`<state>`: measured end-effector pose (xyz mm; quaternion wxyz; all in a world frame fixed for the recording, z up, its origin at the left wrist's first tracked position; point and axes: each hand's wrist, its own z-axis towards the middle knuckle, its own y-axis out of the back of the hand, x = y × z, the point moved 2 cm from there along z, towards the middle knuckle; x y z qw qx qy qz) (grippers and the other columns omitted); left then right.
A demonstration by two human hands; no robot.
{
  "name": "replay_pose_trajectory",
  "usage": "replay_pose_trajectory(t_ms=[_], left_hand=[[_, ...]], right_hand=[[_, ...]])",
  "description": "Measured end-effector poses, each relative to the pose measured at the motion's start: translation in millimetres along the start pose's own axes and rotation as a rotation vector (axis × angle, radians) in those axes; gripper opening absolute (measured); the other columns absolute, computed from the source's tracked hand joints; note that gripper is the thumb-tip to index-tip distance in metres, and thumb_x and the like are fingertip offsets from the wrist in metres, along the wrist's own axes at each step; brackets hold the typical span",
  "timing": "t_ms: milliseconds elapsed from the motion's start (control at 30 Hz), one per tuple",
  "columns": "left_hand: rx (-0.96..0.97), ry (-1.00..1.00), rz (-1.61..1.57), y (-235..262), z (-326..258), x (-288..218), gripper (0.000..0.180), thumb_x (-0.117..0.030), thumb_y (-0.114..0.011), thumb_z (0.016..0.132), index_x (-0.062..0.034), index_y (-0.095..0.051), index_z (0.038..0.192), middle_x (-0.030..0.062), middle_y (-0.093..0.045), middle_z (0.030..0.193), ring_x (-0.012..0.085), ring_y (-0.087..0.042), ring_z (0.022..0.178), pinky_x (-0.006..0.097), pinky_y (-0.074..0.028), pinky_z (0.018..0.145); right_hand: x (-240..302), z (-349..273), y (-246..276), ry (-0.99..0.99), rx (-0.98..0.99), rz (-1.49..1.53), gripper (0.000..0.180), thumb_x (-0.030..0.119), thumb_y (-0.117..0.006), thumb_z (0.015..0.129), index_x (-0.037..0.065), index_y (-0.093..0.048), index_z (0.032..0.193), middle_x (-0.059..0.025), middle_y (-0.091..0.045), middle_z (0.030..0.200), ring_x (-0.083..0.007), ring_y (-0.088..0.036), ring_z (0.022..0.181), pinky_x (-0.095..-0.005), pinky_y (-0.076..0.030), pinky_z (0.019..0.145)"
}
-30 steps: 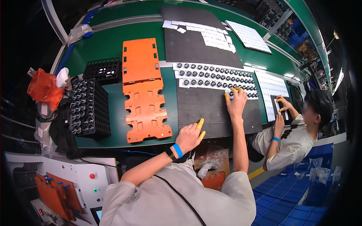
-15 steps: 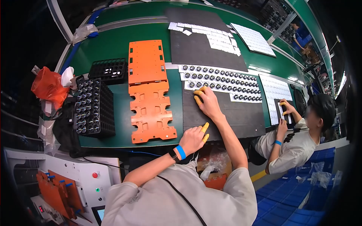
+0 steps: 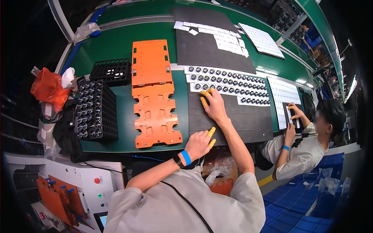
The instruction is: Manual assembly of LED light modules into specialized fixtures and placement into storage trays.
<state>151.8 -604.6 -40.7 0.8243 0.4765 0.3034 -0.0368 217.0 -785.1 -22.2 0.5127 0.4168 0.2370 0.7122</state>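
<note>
My right hand [image 3: 214, 105] rests at the left end of the third row of white strips [image 3: 232, 90], which carry black round parts. Its fingertips, in yellow finger cots, touch or hover at the strip's lower edge; thumb and forefinger are apart, and I see nothing held between them. Above the near edge of the black mat [image 3: 241, 120] is my left hand [image 3: 197, 143], with a blue band at the wrist. Its yellow-capped thumb and forefinger are spread with nothing between them, while the other fingers curl. A short fourth strip [image 3: 253, 101] lies at the right.
To the left lie an orange fixture plate [image 3: 151, 64] and a black tray [image 3: 108, 112] of shiny round parts. Behind it sits another black tray [image 3: 101, 73]. White pieces [image 3: 229, 42] lie on the far mat. A co-worker [image 3: 299, 151] handles a white-framed piece at right.
</note>
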Motion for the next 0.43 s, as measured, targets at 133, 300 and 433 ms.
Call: replay_pose_trajectory(t_ms=[133,300,433], left_hand=[[0.355,-0.04,-0.179,41,-3,-8,0.05,-0.036,-0.064,0.096,0.0034,-0.059,0.127,0.0164,-0.064,0.093,0.0362,-0.064,0.086,0.046,-0.053,0.072],[0.343,-0.006,-0.311,111,19,-8,0.044,-0.037,-0.067,0.096,0.0031,-0.063,0.079,0.0161,-0.064,0.088,0.0363,-0.064,0.084,0.046,-0.051,0.07],[0.34,0.113,-0.384,112,58,25,0.042,-0.034,-0.069,0.094,-0.004,-0.067,0.124,0.0167,-0.068,0.089,0.0366,-0.066,0.081,0.046,-0.051,0.07]], right_hand=[[0,14,21,0.115,-0.171,-0.021,0.027,0.005,-0.077,0.08,0.007,-0.074,0.107,-0.0097,-0.063,0.095,-0.0303,-0.062,0.084,-0.0406,-0.051,0.074],[-63,72,57,-0.163,-0.28,0.013,0.036,0.009,-0.073,0.089,0.003,-0.065,0.123,-0.0196,-0.066,0.115,-0.0375,-0.064,0.104,-0.0433,-0.051,0.092],[-157,124,39,-0.376,-0.222,-0.157,0.068,0.034,-0.072,0.094,0.002,-0.044,0.148,-0.0238,-0.054,0.14,-0.0423,-0.055,0.124,-0.0495,-0.045,0.104]])
